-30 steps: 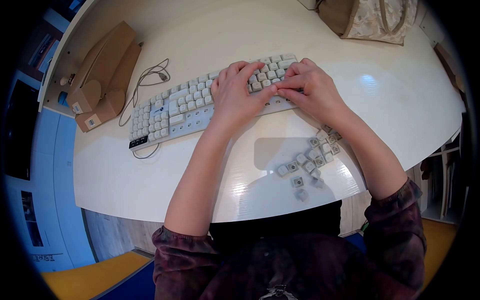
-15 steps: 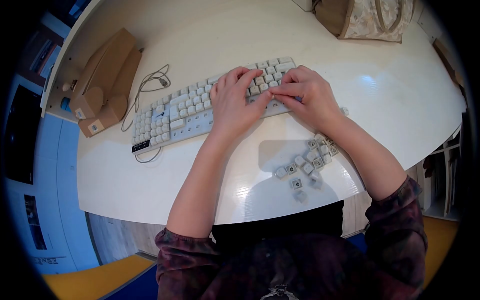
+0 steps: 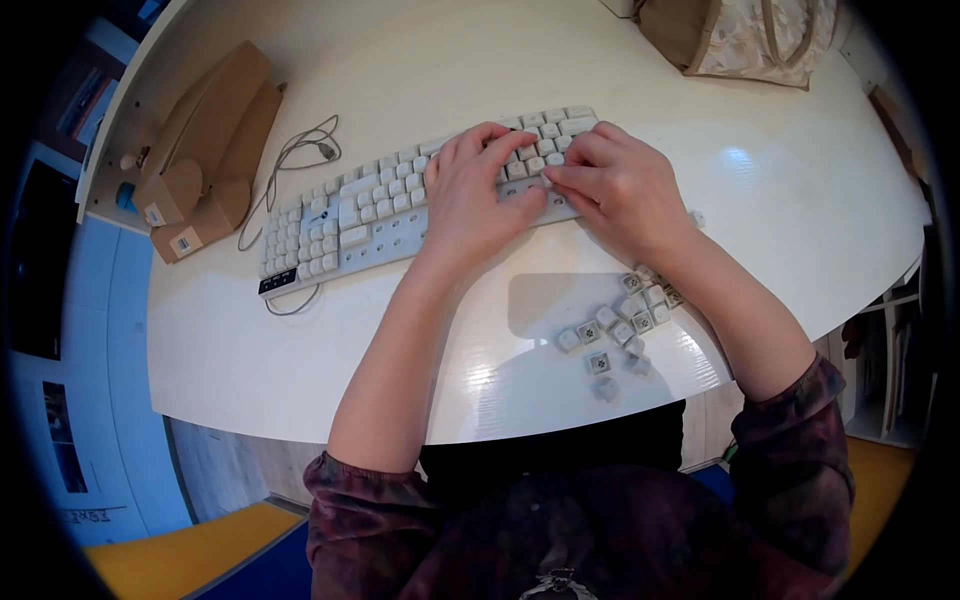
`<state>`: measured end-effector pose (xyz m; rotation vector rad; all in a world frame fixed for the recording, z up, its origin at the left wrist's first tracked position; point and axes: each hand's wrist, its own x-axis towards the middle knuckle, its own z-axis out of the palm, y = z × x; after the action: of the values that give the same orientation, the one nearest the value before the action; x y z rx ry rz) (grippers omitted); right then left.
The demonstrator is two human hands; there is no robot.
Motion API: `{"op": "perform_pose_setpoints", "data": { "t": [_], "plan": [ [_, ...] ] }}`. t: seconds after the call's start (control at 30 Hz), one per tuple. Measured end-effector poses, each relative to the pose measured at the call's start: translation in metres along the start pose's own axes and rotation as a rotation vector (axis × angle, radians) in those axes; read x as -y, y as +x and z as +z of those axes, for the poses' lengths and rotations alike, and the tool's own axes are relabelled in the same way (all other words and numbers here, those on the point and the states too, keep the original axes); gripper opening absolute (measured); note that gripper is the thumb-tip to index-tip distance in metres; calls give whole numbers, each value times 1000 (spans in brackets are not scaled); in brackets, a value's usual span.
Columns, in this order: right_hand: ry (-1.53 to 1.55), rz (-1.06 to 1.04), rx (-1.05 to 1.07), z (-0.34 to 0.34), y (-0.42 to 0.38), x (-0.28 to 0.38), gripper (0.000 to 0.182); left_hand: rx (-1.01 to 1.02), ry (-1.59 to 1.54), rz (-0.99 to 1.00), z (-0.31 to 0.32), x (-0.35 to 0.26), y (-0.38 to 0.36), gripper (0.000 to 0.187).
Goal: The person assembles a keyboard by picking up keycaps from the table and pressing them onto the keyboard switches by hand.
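Note:
A white keyboard (image 3: 385, 252) lies at a slant across the desk. Its lower rows show bare switches, while the rows above still carry pale keycaps. My left hand (image 3: 478, 185) rests over the middle of the keyboard, holding nothing, with its fingers curved over the upper keys and the thumb apart near the bare switches. Over the keyboard's right part, my right hand (image 3: 625, 190) is closed in a pinch on a small pale keycap (image 3: 547, 180), mostly hidden by the fingertips. Several loose keycaps (image 3: 605, 317) lie on the desk below my right wrist, some upside down.
A folded brown cardboard box (image 3: 215, 150) stands at the left, beside a coiled grey cable (image 3: 290, 160). At the back right is a patterned bag (image 3: 755, 40). One loose keycap (image 3: 697, 218) lies right of my right wrist. The white desk (image 3: 480, 390) has a curved front edge.
My right fingertips have shifted slightly up from the bare switches towards the keycap rows, and apart from the left thumb. My left hand stays almost in place. The view has shifted slightly.

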<state>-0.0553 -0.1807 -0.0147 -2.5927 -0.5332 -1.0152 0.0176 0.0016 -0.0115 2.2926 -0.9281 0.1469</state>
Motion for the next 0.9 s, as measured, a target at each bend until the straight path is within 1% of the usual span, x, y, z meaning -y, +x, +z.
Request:
{"op": "perform_pose_setpoints", "data": {
  "t": [0.13,0.23,0.43,0.73,0.9],
  "plan": [
    [-169,-94,73,-3,0,5,13,7,-11,-16,0,1,0,54],
    [-210,-130,76,-3,0,7,16,14,-16,-21,-1,1,1,55],
    [-259,-140,131,-7,-1,13,14,-9,9,-11,1,-2,0,53],
    [247,262,32,4,-6,-4,13,4,-29,28,0,5,1,47],
    [328,362,103,4,-3,-2,15,-8,-52,19,0,5,-1,47]
  ]
}}
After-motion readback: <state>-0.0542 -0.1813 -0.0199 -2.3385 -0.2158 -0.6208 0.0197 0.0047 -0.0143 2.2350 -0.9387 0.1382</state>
